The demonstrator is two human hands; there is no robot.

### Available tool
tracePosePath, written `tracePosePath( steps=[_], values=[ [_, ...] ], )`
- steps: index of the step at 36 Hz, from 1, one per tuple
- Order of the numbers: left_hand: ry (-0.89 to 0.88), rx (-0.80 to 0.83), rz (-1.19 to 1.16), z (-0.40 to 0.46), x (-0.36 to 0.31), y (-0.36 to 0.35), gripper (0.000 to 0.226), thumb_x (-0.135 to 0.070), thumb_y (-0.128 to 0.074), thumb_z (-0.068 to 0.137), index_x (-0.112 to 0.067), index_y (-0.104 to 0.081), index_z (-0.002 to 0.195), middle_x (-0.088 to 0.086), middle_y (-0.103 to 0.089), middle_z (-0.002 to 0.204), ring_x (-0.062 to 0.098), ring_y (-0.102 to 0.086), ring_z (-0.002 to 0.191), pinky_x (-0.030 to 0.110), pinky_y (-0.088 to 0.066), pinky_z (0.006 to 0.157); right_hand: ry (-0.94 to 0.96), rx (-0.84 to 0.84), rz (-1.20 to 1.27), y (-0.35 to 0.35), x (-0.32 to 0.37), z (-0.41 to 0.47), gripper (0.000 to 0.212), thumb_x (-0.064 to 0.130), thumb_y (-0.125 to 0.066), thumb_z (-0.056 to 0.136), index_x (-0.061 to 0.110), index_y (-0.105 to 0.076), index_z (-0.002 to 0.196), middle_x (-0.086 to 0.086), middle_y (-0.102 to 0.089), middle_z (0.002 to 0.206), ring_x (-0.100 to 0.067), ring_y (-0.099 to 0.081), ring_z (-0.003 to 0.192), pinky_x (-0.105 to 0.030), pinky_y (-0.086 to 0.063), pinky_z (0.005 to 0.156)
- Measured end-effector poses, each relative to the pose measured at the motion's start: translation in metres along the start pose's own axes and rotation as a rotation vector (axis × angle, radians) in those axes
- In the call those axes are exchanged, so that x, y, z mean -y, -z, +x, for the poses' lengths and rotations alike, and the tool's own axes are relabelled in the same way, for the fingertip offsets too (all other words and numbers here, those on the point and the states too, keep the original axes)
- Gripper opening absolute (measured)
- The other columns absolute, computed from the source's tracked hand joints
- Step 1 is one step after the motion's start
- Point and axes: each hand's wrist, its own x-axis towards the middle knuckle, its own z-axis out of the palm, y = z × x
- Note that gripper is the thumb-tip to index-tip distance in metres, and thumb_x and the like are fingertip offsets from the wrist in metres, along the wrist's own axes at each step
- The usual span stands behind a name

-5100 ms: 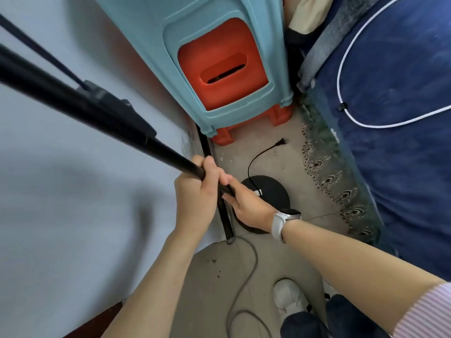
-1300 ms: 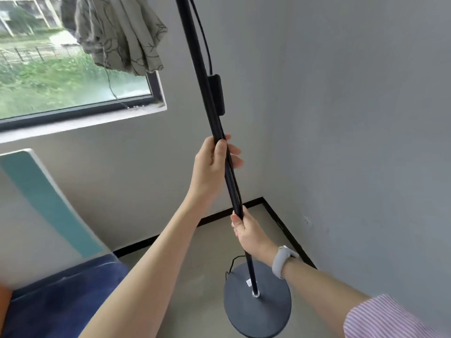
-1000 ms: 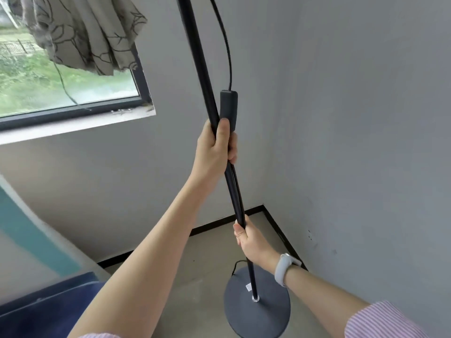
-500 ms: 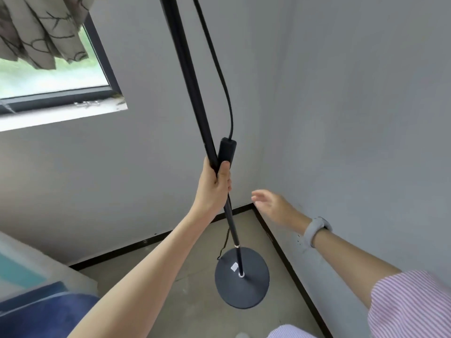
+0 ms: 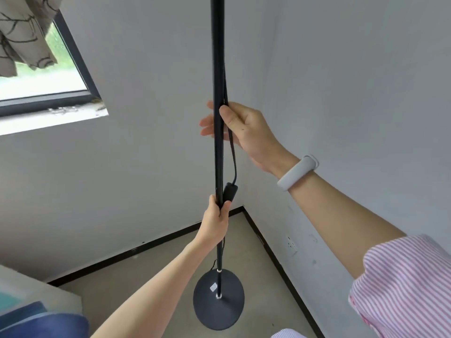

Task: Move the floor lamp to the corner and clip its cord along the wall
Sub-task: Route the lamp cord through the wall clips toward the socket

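The slim black metal floor lamp pole (image 5: 218, 69) stands upright on its round dark-grey disc base (image 5: 219, 304), which rests on the concrete floor near the room corner. A black flat cord (image 5: 231, 147) with an inline switch box (image 5: 230, 191) runs down beside the pole. The left hand (image 5: 214, 222) is closed around the pole just below the switch. The right hand (image 5: 246, 129) grips pole and cord higher up.
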Motion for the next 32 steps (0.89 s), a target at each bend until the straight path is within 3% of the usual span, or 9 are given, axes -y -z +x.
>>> tracePosePath(
  steps=[5, 9, 13, 15, 19, 22, 26, 29, 32],
  values=[
    [0.04, 0.049, 0.073, 0.002, 0.015, -0.002, 0.019, -0.024, -0.037, 0.097, -0.007, -0.036, 0.091, 0.009, -0.043, 0.068, 0.022, -0.038, 0.063, 0.03, -0.034, 0.055, -0.024, -0.075, 0.0, 0.007, -0.007, 0.007, 0.023, 0.016, -0.035, 0.098, 0.008, -0.057, 0.103, -0.003, -0.061, 0.077, -0.019, -0.066, 0.074, -0.039, -0.054, 0.084],
    [0.061, 0.119, 0.144, 0.007, 0.021, 0.004, 0.015, -0.024, -0.038, 0.097, -0.01, -0.04, 0.103, 0.002, -0.052, 0.07, 0.018, -0.048, 0.065, 0.019, -0.039, 0.057, -0.08, -0.124, 0.021, 0.008, -0.022, 0.006, 0.024, 0.013, -0.038, 0.097, 0.008, -0.059, 0.088, -0.005, -0.062, 0.073, -0.019, -0.066, 0.069, -0.031, -0.057, 0.075],
    [0.087, 0.161, 0.201, 0.005, 0.032, 0.012, 0.014, -0.022, -0.038, 0.097, -0.012, -0.043, 0.104, -0.001, -0.061, 0.076, 0.016, -0.053, 0.069, 0.021, -0.04, 0.059, -0.115, -0.161, 0.054, -0.001, -0.045, 0.001, 0.023, 0.012, -0.042, 0.096, 0.009, -0.061, 0.082, -0.006, -0.064, 0.072, -0.019, -0.066, 0.068, -0.031, -0.058, 0.075],
    [0.079, 0.155, 0.226, 0.006, 0.035, 0.017, 0.014, -0.024, -0.039, 0.097, -0.014, -0.047, 0.1, 0.002, -0.064, 0.081, 0.009, -0.054, 0.065, 0.017, -0.04, 0.055, -0.122, -0.171, 0.058, -0.005, -0.055, 0.0, 0.023, 0.01, -0.044, 0.094, 0.009, -0.062, 0.081, -0.006, -0.064, 0.07, -0.019, -0.066, 0.066, -0.032, -0.058, 0.075],
    [-0.025, 0.034, 0.142, 0.017, 0.019, 0.022, 0.012, -0.02, -0.046, 0.093, -0.012, -0.052, 0.087, 0.008, -0.065, 0.079, 0.015, -0.057, 0.064, 0.015, -0.043, 0.054, -0.115, -0.2, 0.023, -0.011, -0.07, 0.0, 0.026, 0.01, -0.048, 0.092, 0.016, -0.063, 0.071, -0.004, -0.065, 0.068, -0.016, -0.067, 0.064, -0.028, -0.059, 0.071],
    [-0.064, -0.028, 0.076, 0.027, 0.007, 0.023, 0.011, -0.016, -0.048, 0.091, -0.015, -0.054, 0.081, 0.001, -0.064, 0.076, 0.003, -0.058, 0.063, 0.01, -0.044, 0.055, -0.119, -0.23, -0.009, -0.011, -0.076, 0.004, 0.026, 0.011, -0.05, 0.091, 0.016, -0.064, 0.07, -0.004, -0.065, 0.068, -0.02, -0.067, 0.067, -0.037, -0.058, 0.077],
    [-0.095, 0.006, 0.106, 0.041, -0.002, 0.027, 0.013, -0.009, -0.048, 0.088, -0.012, -0.056, 0.078, 0.004, -0.065, 0.076, 0.017, -0.062, 0.074, 0.012, -0.045, 0.064, -0.102, -0.219, -0.1, 0.0, -0.075, 0.012, 0.026, 0.014, -0.052, 0.091, 0.016, -0.065, 0.07, -0.008, -0.068, 0.073, -0.03, -0.068, 0.079, -0.045, -0.055, 0.084],
    [-0.095, 0.029, 0.119, 0.05, -0.002, 0.023, 0.013, -0.009, -0.047, 0.088, -0.012, -0.056, 0.079, 0.004, -0.065, 0.074, 0.019, -0.062, 0.076, 0.023, -0.048, 0.07, -0.094, -0.167, -0.173, 0.01, -0.075, 0.015, 0.02, 0.017, -0.051, 0.092, 0.016, -0.067, 0.078, -0.009, -0.069, 0.08, -0.028, -0.067, 0.086, -0.029, -0.058, 0.074],
    [-0.104, 0.027, 0.13, 0.059, -0.001, 0.017, 0.015, -0.01, -0.048, 0.087, -0.016, -0.055, 0.075, 0.007, -0.066, 0.074, 0.024, -0.06, 0.072, 0.023, -0.046, 0.067, -0.076, -0.127, -0.314, 0.026, -0.076, 0.016, 0.021, 0.02, -0.05, 0.092, 0.01, -0.069, 0.095, -0.006, -0.07, 0.078, -0.012, -0.059, 0.07, -0.01, -0.048, 0.055]
  ],
)
